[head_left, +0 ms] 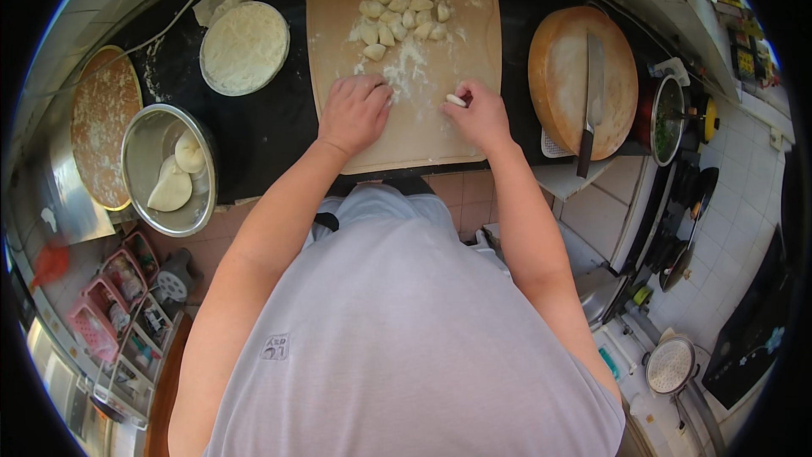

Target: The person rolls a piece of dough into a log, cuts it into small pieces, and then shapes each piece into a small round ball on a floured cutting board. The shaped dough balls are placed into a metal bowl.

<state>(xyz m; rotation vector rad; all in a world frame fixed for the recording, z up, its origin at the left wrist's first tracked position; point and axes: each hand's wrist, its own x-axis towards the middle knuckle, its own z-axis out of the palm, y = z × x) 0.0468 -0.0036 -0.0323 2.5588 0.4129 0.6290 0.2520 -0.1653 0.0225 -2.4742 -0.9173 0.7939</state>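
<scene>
My right hand (480,113) pinches a small white piece of dough (455,100) between thumb and fingers, over the right side of a floured cutting board (406,149). My left hand (358,111) rests palm down with curled fingers near the board's left edge; whether anything lies under it is hidden. Beyond both hands, several cut dough pieces (399,10) lie in a loose cluster. Loose flour (409,66) is scattered on the board between the hands and the cluster.
Left on the black counter are a bowl of flour (245,49), a steel bowl (212,184) with larger dough lumps (171,185), and a floured round tray (104,127). At right, a cleaver (594,79) lies on a thick round wooden chopping block (552,76), beside a pot with chopped greens (664,124).
</scene>
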